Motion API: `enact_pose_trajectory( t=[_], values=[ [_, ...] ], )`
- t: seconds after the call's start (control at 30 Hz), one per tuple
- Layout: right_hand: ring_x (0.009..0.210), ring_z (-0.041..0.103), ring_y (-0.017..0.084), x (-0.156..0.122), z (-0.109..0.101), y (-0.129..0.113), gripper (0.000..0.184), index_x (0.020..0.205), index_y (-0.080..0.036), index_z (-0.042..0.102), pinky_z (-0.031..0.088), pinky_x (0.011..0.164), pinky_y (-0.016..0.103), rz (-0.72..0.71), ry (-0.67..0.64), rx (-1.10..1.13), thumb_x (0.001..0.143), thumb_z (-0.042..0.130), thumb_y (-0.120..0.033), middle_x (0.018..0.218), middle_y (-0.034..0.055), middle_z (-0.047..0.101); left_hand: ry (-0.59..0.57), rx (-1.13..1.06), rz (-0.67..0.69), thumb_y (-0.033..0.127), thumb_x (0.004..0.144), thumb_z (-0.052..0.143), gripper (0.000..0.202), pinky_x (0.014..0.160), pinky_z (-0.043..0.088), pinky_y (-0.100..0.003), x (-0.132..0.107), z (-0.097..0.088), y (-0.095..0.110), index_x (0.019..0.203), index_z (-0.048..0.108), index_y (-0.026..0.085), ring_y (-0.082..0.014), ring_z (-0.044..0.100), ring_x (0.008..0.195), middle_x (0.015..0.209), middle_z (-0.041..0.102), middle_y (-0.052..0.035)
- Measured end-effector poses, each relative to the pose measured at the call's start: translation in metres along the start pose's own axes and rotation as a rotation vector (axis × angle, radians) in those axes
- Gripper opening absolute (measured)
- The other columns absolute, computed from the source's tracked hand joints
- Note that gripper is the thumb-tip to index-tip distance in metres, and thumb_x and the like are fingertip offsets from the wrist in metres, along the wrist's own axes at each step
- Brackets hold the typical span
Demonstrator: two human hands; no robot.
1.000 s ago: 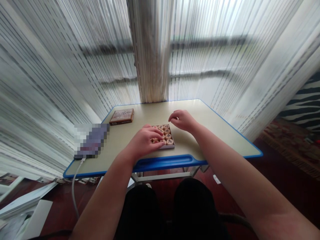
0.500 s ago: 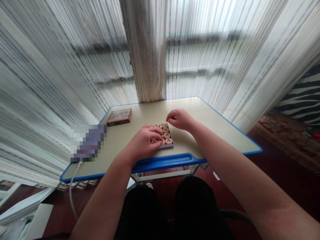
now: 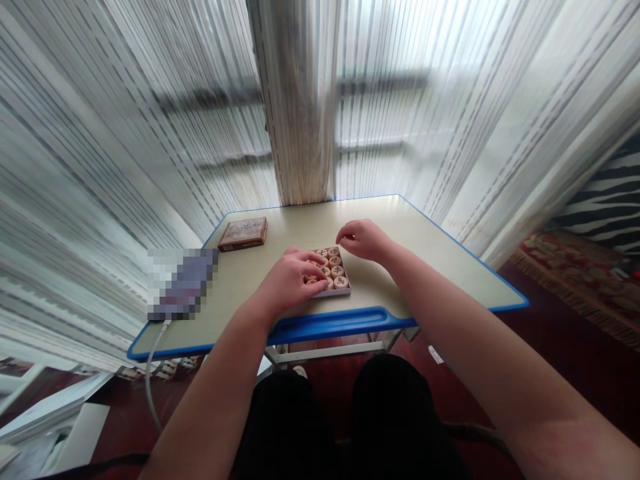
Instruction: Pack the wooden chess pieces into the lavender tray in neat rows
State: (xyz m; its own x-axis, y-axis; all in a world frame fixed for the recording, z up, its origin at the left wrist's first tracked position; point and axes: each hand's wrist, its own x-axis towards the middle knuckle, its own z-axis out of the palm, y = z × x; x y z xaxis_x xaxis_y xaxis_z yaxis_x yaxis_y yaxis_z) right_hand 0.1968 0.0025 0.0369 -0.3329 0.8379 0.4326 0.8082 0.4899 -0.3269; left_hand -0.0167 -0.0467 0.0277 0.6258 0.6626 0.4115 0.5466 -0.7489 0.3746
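Note:
A shallow box [image 3: 342, 292] near the front of the table holds round wooden Chinese chess pieces [image 3: 337, 271] in rows, with black and red characters on top. Across its left side lies my left hand [image 3: 287, 279], fingers spread apart over the pieces and the thumb near the front row; it covers several of them. Just beyond the box's far right corner is my right hand [image 3: 365, 240], fingers curled and tips drawn together. Anything between those fingertips is hidden.
A flat brown box [image 3: 243, 234] lies at the table's back left. A blurred-out purple device [image 3: 186, 283] with a white cable [image 3: 150, 380] is at the left edge. The pale table [image 3: 300, 223] has a blue rim and a blue front groove [image 3: 330, 325]. Curtains hang behind.
The view has shifted slightly, so everything sits a little further right. My left fingers have shifted slightly over the pieces. My right hand stays by the box's far corner.

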Motion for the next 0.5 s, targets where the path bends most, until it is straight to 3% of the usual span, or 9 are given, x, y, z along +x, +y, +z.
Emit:
enact_pose_trajectory(
  t=[0.23, 0.4, 0.5],
  values=[
    [0.065, 0.061, 0.014, 0.000, -0.001, -0.001, 0.025, 0.071, -0.017, 0.075, 0.044, 0.066, 0.023, -0.004, -0.004, 0.001, 0.070, 0.050, -0.012, 0.071, 0.0032, 0.071, 0.027, -0.024, -0.004, 0.035, 0.077, 0.064, 0.018, 0.086, 0.045, -0.037, 0.000, -0.001, 0.001, 0.071, 0.074, 0.022, -0.0214, 0.056, 0.093, 0.099, 0.069, -0.0051],
    [0.072, 0.061, 0.016, 0.001, 0.001, 0.002, 0.024, 0.074, -0.016, 0.075, 0.045, 0.072, 0.026, 0.038, -0.044, 0.022, 0.073, 0.051, -0.014, 0.076, 0.0050, 0.070, 0.264, 0.112, -0.146, 0.029, 0.081, 0.054, 0.022, 0.086, 0.045, -0.037, 0.004, -0.003, -0.008, 0.079, 0.071, 0.016, -0.0217, 0.058, 0.088, 0.087, 0.069, -0.0080],
    [0.083, 0.062, 0.019, -0.002, -0.001, 0.001, 0.031, 0.104, -0.016, 0.070, 0.048, 0.078, 0.031, 0.110, -0.159, 0.117, 0.077, 0.058, -0.026, 0.100, 0.0091, 0.067, 0.336, 0.191, -0.313, 0.030, 0.081, 0.050, 0.026, 0.084, 0.046, -0.039, 0.007, -0.002, -0.021, 0.078, 0.069, 0.013, -0.0240, 0.059, 0.085, 0.084, 0.069, -0.0103]
  ],
)
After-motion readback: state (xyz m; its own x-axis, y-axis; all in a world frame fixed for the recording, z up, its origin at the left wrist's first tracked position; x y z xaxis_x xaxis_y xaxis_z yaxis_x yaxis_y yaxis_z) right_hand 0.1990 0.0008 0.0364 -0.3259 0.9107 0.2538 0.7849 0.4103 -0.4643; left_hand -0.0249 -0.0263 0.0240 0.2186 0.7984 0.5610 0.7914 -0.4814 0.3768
